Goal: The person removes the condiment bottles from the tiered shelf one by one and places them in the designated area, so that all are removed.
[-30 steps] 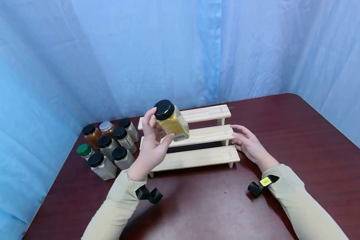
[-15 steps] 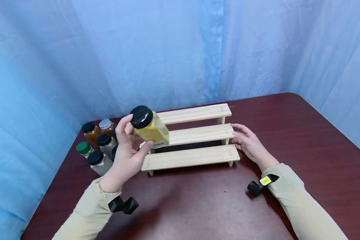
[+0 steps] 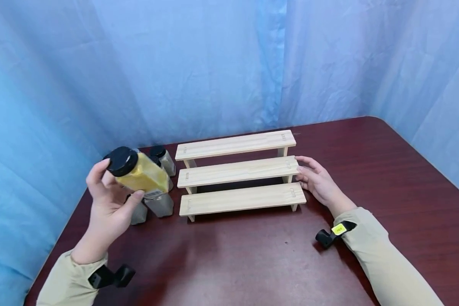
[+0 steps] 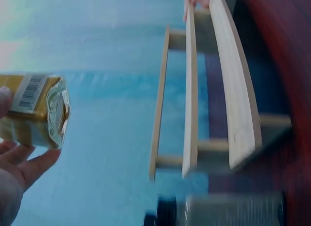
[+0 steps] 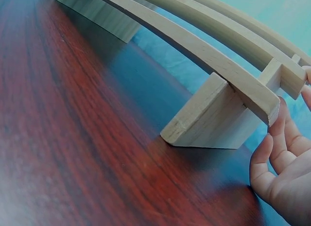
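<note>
My left hand [image 3: 109,208] holds a clear square jar of yellow powder [image 3: 143,172] with a black lid, pinched between thumb and fingers. The jar is tilted, lid toward the upper left, raised in front of the other jars. The left wrist view shows the foil-like base of this yellow jar [image 4: 36,109] and its barcode label. A three-step pale wooden rack [image 3: 239,171] stands mid-table. At its right end, my right hand [image 3: 321,187] touches the middle step with loosely bent fingers. Close up in the right wrist view, the fingers [image 5: 279,133] lie right at the step ends.
Behind and below the held jar, several spice jars stand at the table's left, partly hidden; a grey one [image 3: 160,205] and a black-lidded one [image 3: 164,159] show. The dark red table [image 3: 245,263] meets a blue curtain [image 3: 199,72] at the back.
My left hand has carried the yellow jar left and slightly down, from in front of the rack to over the grouped jars. My right hand has stayed at the rack's end.
</note>
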`<state>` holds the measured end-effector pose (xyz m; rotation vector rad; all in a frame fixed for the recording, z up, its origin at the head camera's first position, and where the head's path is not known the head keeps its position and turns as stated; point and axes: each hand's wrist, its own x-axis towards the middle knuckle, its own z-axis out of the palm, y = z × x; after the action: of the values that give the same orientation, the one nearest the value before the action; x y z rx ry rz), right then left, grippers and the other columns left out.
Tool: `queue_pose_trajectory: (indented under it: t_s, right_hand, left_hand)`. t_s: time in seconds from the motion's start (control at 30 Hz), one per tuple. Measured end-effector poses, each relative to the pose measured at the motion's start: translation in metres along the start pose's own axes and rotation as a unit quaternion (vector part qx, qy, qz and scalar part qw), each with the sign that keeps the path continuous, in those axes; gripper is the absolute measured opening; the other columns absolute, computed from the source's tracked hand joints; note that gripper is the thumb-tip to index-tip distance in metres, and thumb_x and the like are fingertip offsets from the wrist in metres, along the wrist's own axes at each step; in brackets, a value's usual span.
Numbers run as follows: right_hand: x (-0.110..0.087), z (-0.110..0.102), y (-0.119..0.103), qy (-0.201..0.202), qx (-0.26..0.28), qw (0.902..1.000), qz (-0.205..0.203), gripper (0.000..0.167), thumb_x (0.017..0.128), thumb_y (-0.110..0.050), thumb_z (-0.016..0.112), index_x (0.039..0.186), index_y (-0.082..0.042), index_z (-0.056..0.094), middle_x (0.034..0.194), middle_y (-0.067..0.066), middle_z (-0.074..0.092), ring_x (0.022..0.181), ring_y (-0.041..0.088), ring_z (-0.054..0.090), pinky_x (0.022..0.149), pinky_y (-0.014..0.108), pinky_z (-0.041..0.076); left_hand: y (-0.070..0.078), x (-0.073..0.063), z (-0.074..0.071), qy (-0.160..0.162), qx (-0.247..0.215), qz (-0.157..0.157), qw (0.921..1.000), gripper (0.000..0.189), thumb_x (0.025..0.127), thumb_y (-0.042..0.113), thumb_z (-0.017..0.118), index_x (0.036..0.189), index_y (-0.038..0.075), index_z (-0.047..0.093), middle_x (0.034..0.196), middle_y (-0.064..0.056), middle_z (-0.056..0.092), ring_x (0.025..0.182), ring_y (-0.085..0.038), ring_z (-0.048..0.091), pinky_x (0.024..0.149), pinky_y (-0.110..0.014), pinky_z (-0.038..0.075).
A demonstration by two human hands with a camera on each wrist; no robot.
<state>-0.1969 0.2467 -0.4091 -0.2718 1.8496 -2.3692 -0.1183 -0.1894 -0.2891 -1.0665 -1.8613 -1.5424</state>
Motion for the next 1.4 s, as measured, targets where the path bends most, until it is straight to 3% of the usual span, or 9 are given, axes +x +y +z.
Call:
queue_pose_trajectory:
  t_s: [0.2, 0.43, 0.57, 0.67, 0.8, 0.9, 1.07, 1.23, 1.4]
  right_hand:
    - [-0.002, 0.001, 0.0, 0.001, -0.005, 0.9999, 0.01, 0.023, 0.099, -0.018, 0.049, 0.119, -0.027, 0.051, 0.104, -0.008, 0.055, 0.076, 0.003, 0.056, 0.066, 0.02, 0.046]
    - [-0.003, 0.0, 0.0, 0.004, -0.011, 0.9999, 0.006, 0.022, 0.099, -0.018, 0.048, 0.12, -0.026, 0.05, 0.104, -0.008, 0.055, 0.076, 0.003, 0.056, 0.066, 0.02, 0.046]
    - [-0.003, 0.0, 0.001, 0.001, -0.01, 0.9999, 0.004, 0.022, 0.099, -0.017, 0.048, 0.119, -0.027, 0.051, 0.104, -0.007, 0.055, 0.076, 0.003, 0.056, 0.066, 0.019, 0.046]
    - [-0.003, 0.0, 0.001, 0.001, -0.01, 1.0, 0.002, 0.022, 0.099, -0.017, 0.049, 0.119, -0.027, 0.052, 0.104, -0.007, 0.055, 0.076, 0.003, 0.056, 0.065, 0.019, 0.046]
    - [-0.003, 0.0, 0.002, -0.001, -0.003, 1.0, -0.001, 0.022, 0.099, -0.016, 0.048, 0.119, -0.026, 0.052, 0.103, -0.008, 0.056, 0.076, 0.003, 0.057, 0.065, 0.019, 0.046]
    - [-0.003, -0.001, 0.001, -0.002, 0.0, 1.0, -0.003, 0.022, 0.099, -0.017, 0.049, 0.119, -0.026, 0.052, 0.102, -0.008, 0.057, 0.076, 0.003, 0.057, 0.065, 0.02, 0.046]
    - [-0.003, 0.0, 0.002, 0.0, -0.002, 1.0, 0.0, 0.022, 0.099, -0.017, 0.049, 0.118, -0.027, 0.052, 0.102, -0.008, 0.056, 0.076, 0.003, 0.057, 0.065, 0.019, 0.045]
    - [-0.004, 0.0, 0.001, 0.004, -0.005, 1.0, 0.003, 0.022, 0.099, -0.018, 0.049, 0.119, -0.027, 0.051, 0.103, -0.007, 0.055, 0.076, 0.003, 0.056, 0.065, 0.019, 0.046]
    - [-0.003, 0.0, 0.001, 0.001, -0.004, 1.0, 0.002, 0.023, 0.099, -0.018, 0.049, 0.12, -0.026, 0.051, 0.103, -0.007, 0.055, 0.076, 0.004, 0.056, 0.066, 0.02, 0.045]
  left_hand:
    - [0.003, -0.017, -0.027, 0.032, 0.01, -0.021, 0.9992, 0.057, 0.09, 0.004, 0.059, 0.128, 0.001, 0.017, 0.134, -0.01, 0.048, 0.115, -0.018, 0.052, 0.09, -0.016, 0.046]
    - [0.003, -0.036, -0.062, 0.088, -0.009, -0.085, 0.9924, 0.058, 0.09, -0.013, 0.049, 0.134, 0.008, 0.016, 0.133, -0.011, 0.047, 0.115, -0.018, 0.052, 0.091, -0.017, 0.044]
    - [0.0, -0.052, -0.08, 0.15, 0.003, -0.16, 0.9756, 0.065, 0.09, -0.017, 0.044, 0.139, 0.014, 0.014, 0.131, -0.008, 0.048, 0.112, -0.014, 0.055, 0.089, -0.016, 0.043]
    - [-0.004, -0.061, -0.091, 0.203, 0.016, -0.221, 0.9538, 0.068, 0.09, -0.018, 0.043, 0.14, 0.018, 0.015, 0.131, -0.006, 0.049, 0.107, -0.01, 0.058, 0.085, -0.013, 0.046]
    - [-0.011, -0.069, -0.102, 0.235, 0.022, -0.253, 0.9382, 0.069, 0.089, -0.016, 0.046, 0.141, 0.02, 0.016, 0.131, -0.005, 0.049, 0.105, -0.009, 0.059, 0.08, -0.01, 0.048]
    - [-0.017, -0.075, -0.11, 0.23, 0.022, -0.262, 0.9371, 0.07, 0.089, -0.014, 0.048, 0.141, 0.021, 0.015, 0.132, -0.003, 0.048, 0.106, -0.008, 0.058, 0.078, -0.009, 0.048]
    - [-0.027, -0.088, -0.121, 0.196, 0.039, -0.274, 0.9406, 0.074, 0.089, -0.02, 0.043, 0.142, 0.021, 0.012, 0.125, 0.003, 0.048, 0.101, -0.001, 0.058, 0.076, -0.006, 0.047]
    - [-0.036, -0.099, -0.129, 0.17, 0.039, -0.305, 0.9361, 0.077, 0.089, -0.019, 0.044, 0.143, 0.025, 0.012, 0.117, 0.009, 0.047, 0.096, 0.007, 0.058, 0.071, -0.006, 0.047]
    - [-0.043, -0.105, -0.134, 0.108, 0.071, -0.321, 0.9382, 0.075, 0.09, -0.015, 0.046, 0.143, 0.026, 0.012, 0.112, 0.014, 0.049, 0.093, 0.012, 0.058, 0.07, -0.004, 0.045]
